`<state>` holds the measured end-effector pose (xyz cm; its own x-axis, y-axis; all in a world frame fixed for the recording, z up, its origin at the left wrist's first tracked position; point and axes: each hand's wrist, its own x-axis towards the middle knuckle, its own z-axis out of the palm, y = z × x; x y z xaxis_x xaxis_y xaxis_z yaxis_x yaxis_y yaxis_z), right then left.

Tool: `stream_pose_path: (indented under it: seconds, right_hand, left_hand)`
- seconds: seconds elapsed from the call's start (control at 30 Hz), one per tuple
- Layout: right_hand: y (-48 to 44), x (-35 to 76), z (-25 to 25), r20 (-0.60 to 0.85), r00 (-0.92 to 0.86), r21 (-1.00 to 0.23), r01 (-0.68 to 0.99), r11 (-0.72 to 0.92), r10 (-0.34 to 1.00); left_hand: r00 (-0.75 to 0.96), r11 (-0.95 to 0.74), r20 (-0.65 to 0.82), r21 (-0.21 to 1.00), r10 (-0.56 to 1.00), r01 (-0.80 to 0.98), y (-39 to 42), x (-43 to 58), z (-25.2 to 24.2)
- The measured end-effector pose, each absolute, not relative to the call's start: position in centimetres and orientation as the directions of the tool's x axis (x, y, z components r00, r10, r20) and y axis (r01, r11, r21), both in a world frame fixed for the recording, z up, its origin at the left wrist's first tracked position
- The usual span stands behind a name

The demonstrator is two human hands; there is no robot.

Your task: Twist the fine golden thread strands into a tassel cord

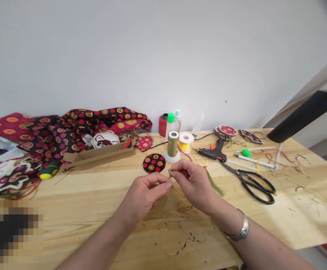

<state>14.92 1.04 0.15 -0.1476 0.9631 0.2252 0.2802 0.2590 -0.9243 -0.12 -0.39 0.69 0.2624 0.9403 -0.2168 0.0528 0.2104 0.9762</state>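
Observation:
Over the middle of the table, my left hand (pixel 148 193) and my right hand (pixel 193 183) meet with thumbs and forefingers pinched together. A thin olive-brown thread (pixel 182 195) runs between the fingertips and trails below my right hand; its finer details are too small to make out. Just beyond my fingers lies a round black fabric piece (pixel 154 163) with red and yellow flower dots. Behind it an olive thread spool (pixel 173 144) stands upright. A green tassel (pixel 215 183) lies to the right of my right hand, partly behind it.
Black-handled scissors (pixel 257 185) and a glue gun (pixel 212 152) lie on the right. A yellow cord spool (pixel 185 141) and small bottles (pixel 170 125) stand at the back. Patterned cloth (pixel 96 116) and a cardboard tray (pixel 101 157) occupy the left. Dark scraps (pixel 184 245) litter the front.

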Motion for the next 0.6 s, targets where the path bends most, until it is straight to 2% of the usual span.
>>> stream_pose_path:
  seconds: [0.13, 0.3, 0.43, 0.6]
  right_hand:
    - [1.1, 14.8, 0.3, 0.214, -0.147, -0.927, 0.280, 0.249, 0.966]
    - [0.9, 14.8, 0.8, 0.212, -0.163, -0.922, 0.294, 0.252, 0.964]
    - [0.8, 14.8, 0.9, 0.189, -0.158, -0.925, 0.304, 0.230, 0.969]
    - [1.0, 14.6, 0.5, 0.164, -0.148, -0.932, 0.301, 0.202, 0.975]
  left_hand:
    - [0.210, -0.162, 0.102, 0.944, 0.972, 0.288, -0.6, 0.1, 0.3]
    - [0.271, -0.479, 0.396, 0.699, 0.877, 0.531, -1.0, 0.1, -0.3]
    - [0.312, -0.581, 0.510, 0.543, 0.802, 0.606, -1.1, 0.1, -0.7]
    - [0.330, -0.592, 0.515, 0.507, 0.791, 0.626, -1.1, 0.2, -1.2]
